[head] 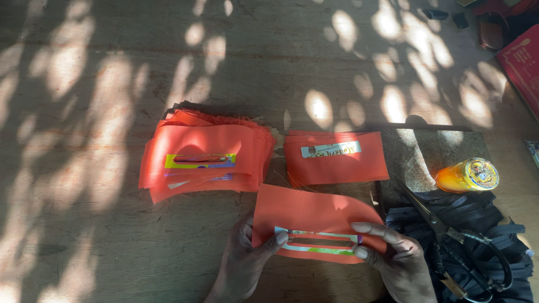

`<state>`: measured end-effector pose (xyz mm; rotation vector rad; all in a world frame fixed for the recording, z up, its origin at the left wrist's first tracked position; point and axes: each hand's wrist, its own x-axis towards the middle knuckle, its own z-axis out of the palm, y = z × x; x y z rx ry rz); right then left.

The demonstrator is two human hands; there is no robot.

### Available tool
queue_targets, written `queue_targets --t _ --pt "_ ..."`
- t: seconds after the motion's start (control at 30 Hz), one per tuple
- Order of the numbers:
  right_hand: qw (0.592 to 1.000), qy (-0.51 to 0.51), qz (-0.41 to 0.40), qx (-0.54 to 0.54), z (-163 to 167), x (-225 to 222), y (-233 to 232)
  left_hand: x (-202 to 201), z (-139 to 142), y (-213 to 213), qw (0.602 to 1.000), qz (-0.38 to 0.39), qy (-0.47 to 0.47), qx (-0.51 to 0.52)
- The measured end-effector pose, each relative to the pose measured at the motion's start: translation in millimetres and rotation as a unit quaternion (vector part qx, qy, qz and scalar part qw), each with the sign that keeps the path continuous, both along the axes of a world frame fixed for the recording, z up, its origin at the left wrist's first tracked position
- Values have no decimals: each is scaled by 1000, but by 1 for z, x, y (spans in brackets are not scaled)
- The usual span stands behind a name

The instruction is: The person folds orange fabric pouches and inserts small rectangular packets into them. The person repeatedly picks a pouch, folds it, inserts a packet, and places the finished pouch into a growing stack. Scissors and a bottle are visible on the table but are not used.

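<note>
Here, both hands grip one orange paper envelope [314, 216] low in the middle of the wooden bench [84, 84]. The left hand [244, 261] pinches its lower left edge, thumb lying over the front beside the window. The right hand [396, 261] clamps the lower right corner, thumb and forefinger closed on the paper at the window's end.

The envelope is a plain orange rectangle, slightly bowed, tilted a little down to the right. A long narrow window is cut along its lower part, framed by a pale strip with green and purple patches showing.

Up to the left lies a thick, fanned stack of orange envelopes [205, 154], with a yellow and purple strip showing on top. Just right of it sits a smaller orange pile [336, 160] bearing a white label. Farther right, an orange bottle [467, 175] lies on its side, near dark scissors [455, 238] resting on black strips [483, 219]. Dappled sunlight covers everything.
</note>
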<state>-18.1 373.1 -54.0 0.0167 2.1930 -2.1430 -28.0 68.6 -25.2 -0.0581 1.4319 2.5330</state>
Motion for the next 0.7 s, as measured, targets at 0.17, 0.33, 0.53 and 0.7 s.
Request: queue_targets --t 0.17,0.33,0.53,0.7 --pt "1000 12 8 -20 1 -1 1 -1 7 2 996 39 -7 -84" --pt "991 63 -6 120 0 2 2 -2 17 2 976 68 147 -145" --pt "999 -31 -20 -23 6 -3 8 -6 26 -15 906 -4 153 -394" --pt "991 31 -21 129 8 -19 -21 -13 25 -30 898 9 172 -404"
